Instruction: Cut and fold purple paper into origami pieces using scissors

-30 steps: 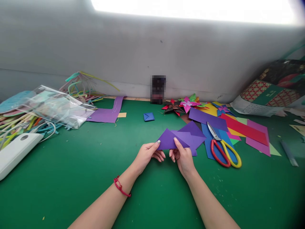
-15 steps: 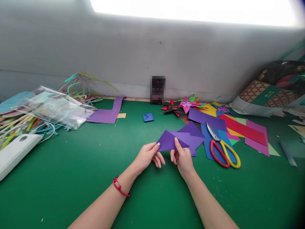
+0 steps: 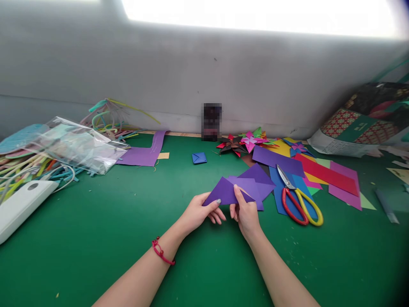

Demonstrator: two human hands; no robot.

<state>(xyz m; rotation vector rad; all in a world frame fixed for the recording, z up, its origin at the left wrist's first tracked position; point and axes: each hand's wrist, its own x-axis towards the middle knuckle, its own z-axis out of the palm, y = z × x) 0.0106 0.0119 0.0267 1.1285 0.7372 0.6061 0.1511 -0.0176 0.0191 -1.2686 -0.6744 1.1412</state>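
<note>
Between my hands is a folded purple paper point(image 3: 223, 192), triangular in outline, held just above the green table point(image 3: 134, 256). My left hand point(image 3: 200, 215) pinches its left corner, thumb on top and the other fingers curled loosely below. On the right side, my right hand point(image 3: 246, 213) grips the paper between thumb and fingers. More purple paper sheets point(image 3: 263, 181) lie flat behind and to the right of it. A pair of scissors point(image 3: 295, 196) with one red and one yellow handle rests on blue paper to the right of my right hand.
A small folded blue paper point(image 3: 199, 158) lies further back. Folded paper stars point(image 3: 251, 140) and coloured sheets point(image 3: 345, 183) spread at the right, near a patterned bag point(image 3: 358, 123). A clear plastic bag point(image 3: 86, 145), coloured strips point(image 3: 108, 119) and a white device point(image 3: 25, 207) occupy the left.
My left thumb has slid right and slightly down along the folded paper, whose left corner now reaches further left over the hand. My right hand has barely moved.
</note>
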